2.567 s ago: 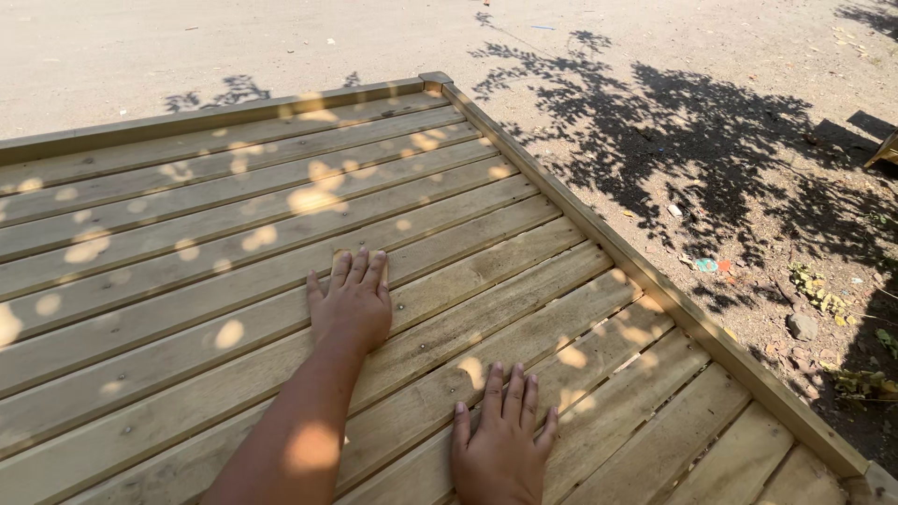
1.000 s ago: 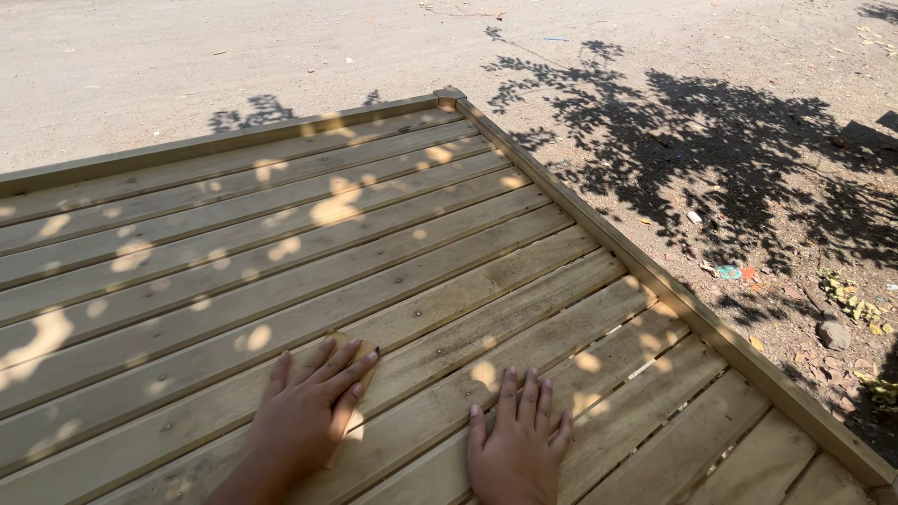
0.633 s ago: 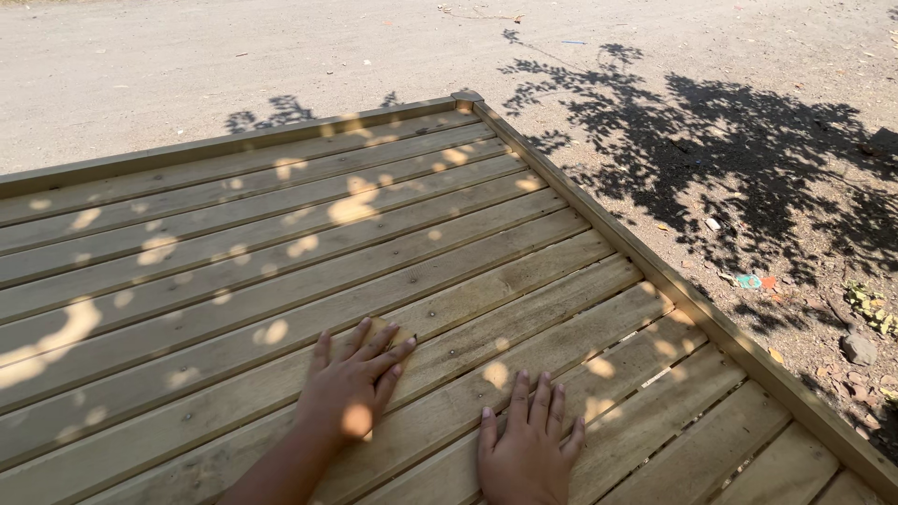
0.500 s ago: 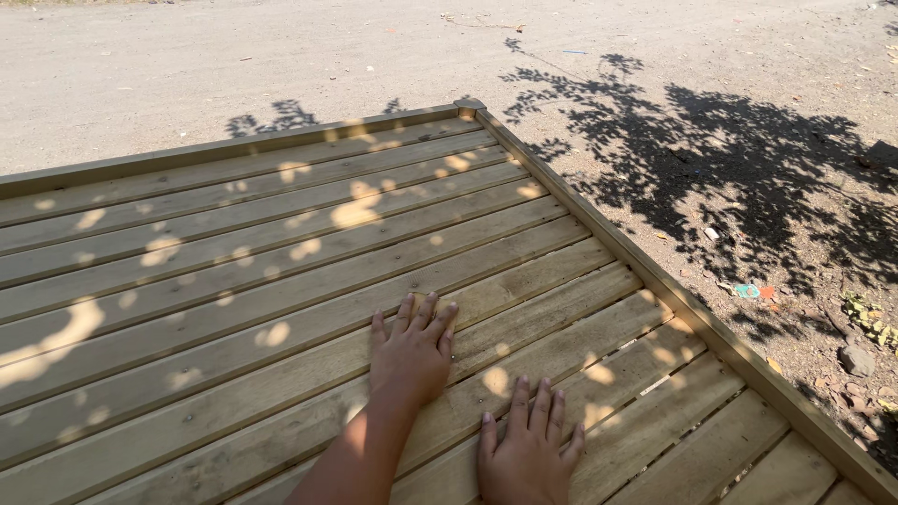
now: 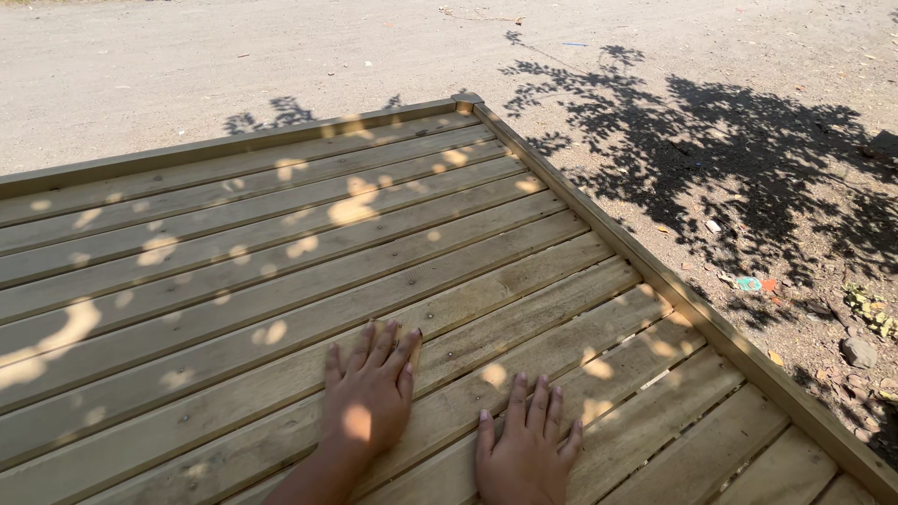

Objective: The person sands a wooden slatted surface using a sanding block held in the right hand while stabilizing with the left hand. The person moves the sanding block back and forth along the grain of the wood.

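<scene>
The slatted wooden platform [image 5: 281, 271] filled the left and centre of the frame, with bare dirt ground [image 5: 730, 140] to the upper right. The left hand [image 5: 369, 397] and the right hand [image 5: 528, 458] lay flat on its boards at the lower centre, fingers spread, holding nothing. Sliding the palms along the rough planks could probably bring a splinter, and a fingertip might catch in a gap between slats.

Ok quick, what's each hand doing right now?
Left hand: open, flat on the wooden deck, holding nothing.
Right hand: open, flat on the deck, holding nothing.
</scene>
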`<act>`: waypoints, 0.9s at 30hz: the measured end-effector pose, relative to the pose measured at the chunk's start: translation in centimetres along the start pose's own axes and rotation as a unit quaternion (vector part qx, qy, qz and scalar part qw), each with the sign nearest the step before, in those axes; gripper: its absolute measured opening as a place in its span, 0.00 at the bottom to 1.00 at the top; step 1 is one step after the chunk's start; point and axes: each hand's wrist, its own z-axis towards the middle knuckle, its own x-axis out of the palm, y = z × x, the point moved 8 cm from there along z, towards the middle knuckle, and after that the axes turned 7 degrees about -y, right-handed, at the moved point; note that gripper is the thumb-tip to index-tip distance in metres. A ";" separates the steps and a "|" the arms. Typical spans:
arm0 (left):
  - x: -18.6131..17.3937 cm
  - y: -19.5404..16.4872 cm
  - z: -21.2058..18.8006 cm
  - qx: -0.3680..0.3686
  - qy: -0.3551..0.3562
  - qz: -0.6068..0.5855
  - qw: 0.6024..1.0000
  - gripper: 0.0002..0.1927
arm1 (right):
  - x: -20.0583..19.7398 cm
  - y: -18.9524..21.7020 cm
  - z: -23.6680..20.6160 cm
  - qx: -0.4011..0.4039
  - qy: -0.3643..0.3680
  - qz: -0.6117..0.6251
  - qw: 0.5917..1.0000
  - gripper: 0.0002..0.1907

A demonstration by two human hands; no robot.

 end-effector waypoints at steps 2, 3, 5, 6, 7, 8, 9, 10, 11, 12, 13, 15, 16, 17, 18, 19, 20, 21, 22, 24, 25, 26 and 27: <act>-0.4 -1.0 5.4 -0.026 0.024 0.015 0.999 0.29 | 0.4 -0.3 0.2 0.016 0.009 -0.013 1.000 0.42; -0.2 -1.4 7.3 -0.047 0.046 0.016 0.998 0.29 | 0.4 -0.4 0.3 0.028 0.012 -0.020 0.999 0.43; -0.2 -1.8 9.2 -0.060 0.047 0.016 0.997 0.30 | 0.5 -0.4 0.2 0.024 0.033 -0.016 0.999 0.42; 0.0 -1.8 9.0 -0.068 0.048 0.017 0.996 0.30 | 0.4 -0.4 0.2 0.021 0.043 -0.013 0.999 0.42; 0.1 -2.1 7.9 -0.046 0.034 0.022 0.998 0.30 | 0.3 -0.3 0.1 0.022 0.052 -0.011 0.998 0.42; 0.2 -2.2 6.2 -0.024 0.020 0.029 0.999 0.30 | 0.1 -0.3 -0.1 0.023 0.060 -0.007 0.998 0.42; 0.6 -2.3 4.0 -0.003 0.007 0.034 0.999 0.30 | -0.1 -0.3 -0.2 0.023 0.070 -0.005 0.997 0.42; 1.1 -2.2 1.4 0.027 0.009 0.033 0.999 0.32 | -0.5 -0.2 -0.4 0.022 0.063 0.002 0.998 0.42; 1.6 -2.5 -1.5 0.058 0.010 0.031 0.998 0.34 | -0.9 -0.1 -0.5 0.021 0.054 0.007 0.998 0.42; -0.3 -3.3 -5.2 0.111 -0.128 0.021 0.985 0.31 | -1.2 -0.1 -0.7 0.020 0.046 0.012 0.999 0.42; -2.4 -3.8 -8.3 0.159 -0.266 0.011 0.951 0.28 | -1.4 -0.1 -0.8 0.017 0.045 0.011 0.999 0.42; -2.9 -3.4 -9.6 0.178 -0.277 0.019 0.944 0.27 | -1.5 0.0 -1.0 0.012 0.042 0.012 0.999 0.42; -3.4 -3.3 -9.4 0.187 -0.283 0.025 0.940 0.26 | -1.5 0.0 -1.0 0.014 0.042 0.011 0.999 0.42; -2.1 -2.6 -7.5 0.149 -0.169 0.016 0.974 0.28 | -1.4 0.0 -0.9 0.016 0.041 0.010 0.999 0.42; -0.8 -1.8 -4.6 0.106 -0.053 0.007 0.993 0.30 | -1.3 0.0 -0.8 0.019 0.040 0.009 0.999 0.42; 0.7 -1.2 -1.9 0.059 0.062 -0.002 0.996 0.32 | -1.1 0.0 -0.7 0.017 0.041 0.004 0.999 0.42; 0.3 -1.2 0.4 0.037 0.050 -0.005 0.998 0.30 | -1.0 0.1 -0.5 0.016 0.041 -0.001 0.999 0.42; 0.0 -1.4 2.9 0.017 0.036 -0.009 0.999 0.28 | -0.9 0.1 -0.3 0.016 0.040 -0.007 0.999 0.42; -0.2 -1.8 5.1 0.007 0.028 -0.005 1.000 0.29 | -0.8 0.1 -0.1 0.020 0.044 -0.007 0.999 0.42; -0.5 -2.4 7.1 -0.011 0.024 -0.004 1.000 0.29 | -0.5 0.0 -0.1 0.023 0.058 -0.006 0.998 0.42; -0.7 -2.6 7.1 -0.014 0.025 -0.004 1.000 0.29 | -0.6 0.0 -0.1 0.020 0.053 -0.007 0.998 0.42; -0.9 -2.5 6.4 -0.018 0.028 -0.005 0.999 0.29 | -0.7 0.0 -0.1 0.017 0.050 -0.008 0.999 0.42; -1.4 -2.4 5.2 -0.003 0.023 0.000 1.000 0.30 | -0.8 0.0 -0.2 0.015 0.047 -0.008 0.999 0.42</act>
